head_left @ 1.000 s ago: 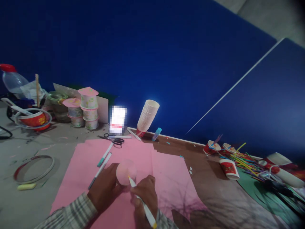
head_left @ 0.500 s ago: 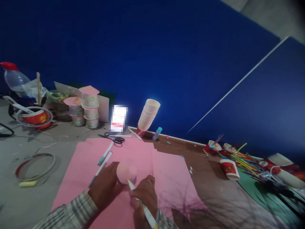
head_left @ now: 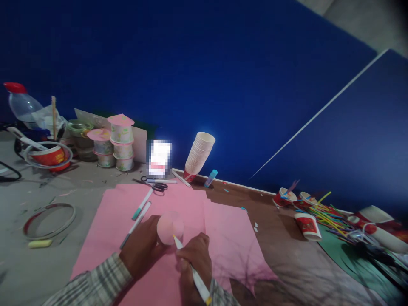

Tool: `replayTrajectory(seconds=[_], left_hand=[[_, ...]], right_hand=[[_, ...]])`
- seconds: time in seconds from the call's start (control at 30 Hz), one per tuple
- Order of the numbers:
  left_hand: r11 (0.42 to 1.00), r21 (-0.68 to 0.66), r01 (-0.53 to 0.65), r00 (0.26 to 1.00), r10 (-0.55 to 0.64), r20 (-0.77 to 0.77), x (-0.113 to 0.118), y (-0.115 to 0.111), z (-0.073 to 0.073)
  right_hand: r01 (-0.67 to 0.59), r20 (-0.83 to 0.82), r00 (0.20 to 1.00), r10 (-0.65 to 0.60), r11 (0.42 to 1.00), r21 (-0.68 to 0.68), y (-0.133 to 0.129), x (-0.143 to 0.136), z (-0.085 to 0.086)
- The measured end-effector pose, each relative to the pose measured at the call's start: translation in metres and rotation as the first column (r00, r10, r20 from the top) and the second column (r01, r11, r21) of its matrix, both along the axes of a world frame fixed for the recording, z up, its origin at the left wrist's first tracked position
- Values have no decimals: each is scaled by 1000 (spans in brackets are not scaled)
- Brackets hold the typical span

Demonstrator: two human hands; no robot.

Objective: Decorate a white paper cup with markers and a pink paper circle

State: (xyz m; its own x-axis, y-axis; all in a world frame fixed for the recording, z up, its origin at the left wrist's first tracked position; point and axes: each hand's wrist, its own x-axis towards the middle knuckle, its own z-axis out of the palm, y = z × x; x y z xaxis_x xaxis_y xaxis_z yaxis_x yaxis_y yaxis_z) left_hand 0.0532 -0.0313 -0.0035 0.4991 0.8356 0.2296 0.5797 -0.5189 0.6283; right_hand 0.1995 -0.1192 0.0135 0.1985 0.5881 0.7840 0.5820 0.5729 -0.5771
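Observation:
My left hand (head_left: 143,244) is closed around the side of a small pink paper cone (head_left: 166,227), round in outline, held just above the pink paper sheets (head_left: 228,238). Whether a cup sits beneath the cone is hidden. In my right hand (head_left: 198,255) is a white marker (head_left: 199,284) with a yellow tip, and that tip rests at the cone's surface near its centre. Two more markers, a grey-capped marker (head_left: 135,225) and a green-ended marker (head_left: 142,204), lie on the sheets beside my left hand. Black-handled scissors (head_left: 156,186) lie farther back.
Stacked patterned cups (head_left: 123,149) with pink cone tops stand at the back left, near a pixelated bright screen (head_left: 160,158). A tilted stack of white cups (head_left: 200,151) leans behind. Tape roll (head_left: 29,231) lies left; colourful pipe cleaners (head_left: 330,216) and red cups (head_left: 307,226) lie right.
The marker tip has moved slightly right and up across the cone. My left hand keeps its hold on the cone. The whole view has shifted a little.

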Motion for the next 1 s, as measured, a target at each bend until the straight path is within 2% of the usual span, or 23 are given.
replayTrajectory(seconds=[0.17, 0.37, 0.7, 0.9, 1.0], left_hand=[[1000, 21, 19, 1000, -19, 21, 0, 1, 0], [999, 40, 0, 999, -1, 42, 0, 0, 1], [999, 36, -3, 1000, 2, 5, 0, 0, -2], [1000, 28, -8, 1000, 9, -13, 0, 1, -5], [999, 42, -7, 1000, 7, -12, 0, 1, -6]], right_hand=[[-20, 29, 999, 21, 1000, -21, 0, 0, 1], [6, 8, 1000, -6, 1000, 16, 0, -1, 6], [-107, 82, 990, 114, 991, -79, -6, 2, 10], [-102, 138, 984, 113, 991, -86, -4, 3, 10], [-53, 165, 985, 53, 999, -5, -1, -2, 12]])
